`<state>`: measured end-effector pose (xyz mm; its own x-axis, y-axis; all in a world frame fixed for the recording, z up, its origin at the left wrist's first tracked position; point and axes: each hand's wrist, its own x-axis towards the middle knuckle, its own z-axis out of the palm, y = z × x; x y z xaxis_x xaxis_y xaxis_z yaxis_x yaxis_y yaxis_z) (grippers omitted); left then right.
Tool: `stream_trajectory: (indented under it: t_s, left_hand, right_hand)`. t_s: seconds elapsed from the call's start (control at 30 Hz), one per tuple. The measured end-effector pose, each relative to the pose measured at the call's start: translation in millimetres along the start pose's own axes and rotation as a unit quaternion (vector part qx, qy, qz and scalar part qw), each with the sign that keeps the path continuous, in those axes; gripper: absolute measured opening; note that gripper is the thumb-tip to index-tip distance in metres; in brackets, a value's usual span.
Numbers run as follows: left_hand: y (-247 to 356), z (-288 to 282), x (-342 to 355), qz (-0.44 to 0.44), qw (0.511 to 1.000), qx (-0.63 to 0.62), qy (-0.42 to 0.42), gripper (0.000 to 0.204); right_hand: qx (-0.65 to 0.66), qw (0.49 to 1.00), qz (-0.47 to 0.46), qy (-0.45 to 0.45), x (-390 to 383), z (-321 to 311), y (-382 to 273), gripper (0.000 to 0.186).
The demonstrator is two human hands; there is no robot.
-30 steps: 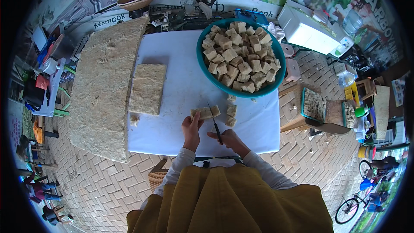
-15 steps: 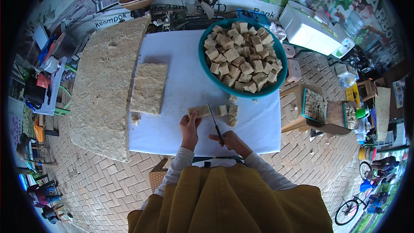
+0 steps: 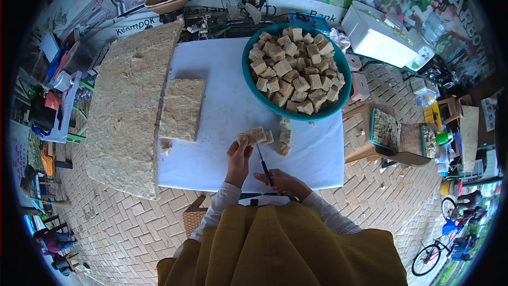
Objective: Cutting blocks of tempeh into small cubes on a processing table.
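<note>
My left hand (image 3: pixel 239 161) pinches the left end of a short beige strip of rockwool (image 3: pixel 252 136) above the white-covered table. A knife (image 3: pixel 266 170) is gripped by its black handle in my right hand (image 3: pixel 286 182). Its blade points away from me, and the tip is at or under the strip's near edge; whether it touches cannot be told. A small cut block (image 3: pixel 268 137) lies against the strip's right end. Further right are two more cubes (image 3: pixel 284 143) close together. A thick square rockwool slab (image 3: pixel 182 110) lies flat to the left.
A teal basin (image 3: pixel 252 89) heaped with rockwool cubes stands at the far right of the table (image 3: pixel 222 74). Along the left side leans a large rockwool sheet (image 3: pixel 127 106). One small scrap (image 3: pixel 166 146) lies below the slab. A wicker chair (image 3: pixel 362 132) holding trays stands to the right.
My left hand has shifted right with the strip, which now tilts and meets the small block. My right hand and the knife have drawn slightly toward me and right.
</note>
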<state>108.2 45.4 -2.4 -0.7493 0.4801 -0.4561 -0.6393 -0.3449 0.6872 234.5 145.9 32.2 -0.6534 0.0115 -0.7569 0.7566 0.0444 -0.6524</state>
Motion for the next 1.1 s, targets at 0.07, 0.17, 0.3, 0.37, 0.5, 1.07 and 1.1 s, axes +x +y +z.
stream_trajectory:
  t_s: [0.07,0.17,0.3,0.37,0.5,1.07,1.1]
  left_hand:
    - [0,7,-4,-0.002,1.0,0.01,-0.007,0.024]
    - [2,12,-6,0.01,0.999,0.036,-0.023,0.024]
    - [3,11,-4,0.007,0.998,0.051,-0.023,0.026]
    - [2,11,-3,0.008,0.998,0.054,-0.023,0.027]
    - [-3,10,-1,0.022,0.998,0.054,-0.001,0.027]
    - [-10,2,-7,0.056,0.994,0.097,0.006,0.028]
    - [-10,1,-7,0.053,0.994,0.1,0.008,0.028]
  right_hand:
    - [0.02,1.0,-0.001,0.021,4,-3,1,0.062]
    - [0.011,1.0,0.002,0.016,7,-7,0,0.061]
    - [0.003,0.998,-0.015,0.064,5,-4,0,0.06]
    - [0.001,0.996,-0.024,0.087,6,-5,5,0.059]
    - [-0.043,0.99,-0.04,0.126,12,-4,13,0.058]
    - [0.007,0.991,-0.034,0.13,12,0,2,0.059]
    - [0.016,0.992,-0.03,0.122,13,0,4,0.059]
